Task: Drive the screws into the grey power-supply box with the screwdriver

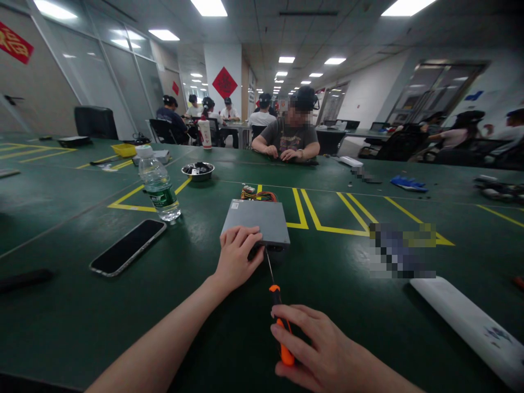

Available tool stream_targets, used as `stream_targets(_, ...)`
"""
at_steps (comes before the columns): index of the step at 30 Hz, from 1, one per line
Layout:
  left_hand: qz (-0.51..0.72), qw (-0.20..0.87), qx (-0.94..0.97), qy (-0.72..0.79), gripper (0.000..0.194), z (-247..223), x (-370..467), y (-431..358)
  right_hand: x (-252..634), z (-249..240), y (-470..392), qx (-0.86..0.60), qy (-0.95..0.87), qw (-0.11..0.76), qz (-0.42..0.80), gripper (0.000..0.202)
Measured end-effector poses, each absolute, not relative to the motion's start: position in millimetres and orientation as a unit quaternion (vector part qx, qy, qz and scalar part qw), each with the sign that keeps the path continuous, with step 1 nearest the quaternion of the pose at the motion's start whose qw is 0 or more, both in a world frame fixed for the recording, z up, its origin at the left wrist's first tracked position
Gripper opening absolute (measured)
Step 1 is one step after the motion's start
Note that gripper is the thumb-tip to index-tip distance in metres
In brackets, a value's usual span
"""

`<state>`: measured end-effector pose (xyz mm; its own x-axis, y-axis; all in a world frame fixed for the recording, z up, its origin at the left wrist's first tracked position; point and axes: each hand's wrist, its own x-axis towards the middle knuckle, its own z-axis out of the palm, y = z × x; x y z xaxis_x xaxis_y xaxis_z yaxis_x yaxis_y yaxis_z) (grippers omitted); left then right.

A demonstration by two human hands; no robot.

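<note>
A grey metal box that looks like a computer power supply [266, 218] lies on the green table, with a bundle of coloured wires [262, 195] coming out of its far side. My left hand [239, 254] grips its near left corner, fingers on top and thumb at the front face. In my right hand [311, 344] is a screwdriver [277, 297] with an orange and black handle. Its shaft points away from me, and the tip reaches the front face of the box beside my left thumb. Whether the tip sits in a screw I cannot tell.
Left of the box stand a water bottle [158, 188] and a phone [127, 248] lying flat. Farther back is a metal bowl [198, 171] with dark pieces. A long white case [466, 322] lies at right. Across the table [196, 316] sits a person [286, 134] working with both hands.
</note>
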<state>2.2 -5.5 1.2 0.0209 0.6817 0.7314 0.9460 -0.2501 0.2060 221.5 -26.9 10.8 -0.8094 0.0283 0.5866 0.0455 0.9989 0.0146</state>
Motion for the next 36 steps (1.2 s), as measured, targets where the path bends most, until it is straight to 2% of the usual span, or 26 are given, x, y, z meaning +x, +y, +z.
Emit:
stream_targets(12, -0.384, 0.176, -0.694, -0.582, 0.017, 1.9, 3.7, -5.6, 220.3, 6.6, -26.4, -0.038, -0.957, 0.286, 0.005, 0.036)
stream_targets(17, -0.385, 0.173, -0.691, -0.587, 0.017, 1.6, 3.5, -5.5, 219.9, 3.8, -27.0, -0.028, -0.964, 0.262, 0.016, 0.031)
stream_targets(24, -0.386, 0.175, -0.691, -0.586, 0.016, 2.5, 3.8, -6.6, 215.6, 1.6, -26.6, -0.006, -0.955, 0.297, -0.020, 0.028)
stream_targets(31, -0.385, 0.172, -0.690, -0.588, 0.017, 1.7, 4.2, -5.8, 217.8, 9.8, -29.7, -0.030, -0.975, 0.222, -0.001, 0.036)
stream_targets(36, -0.387, 0.174, -0.688, -0.588, 0.017, 0.5, 4.1, -5.3, 213.4, 7.6, -29.8, -0.009, -0.963, 0.266, -0.031, 0.021)
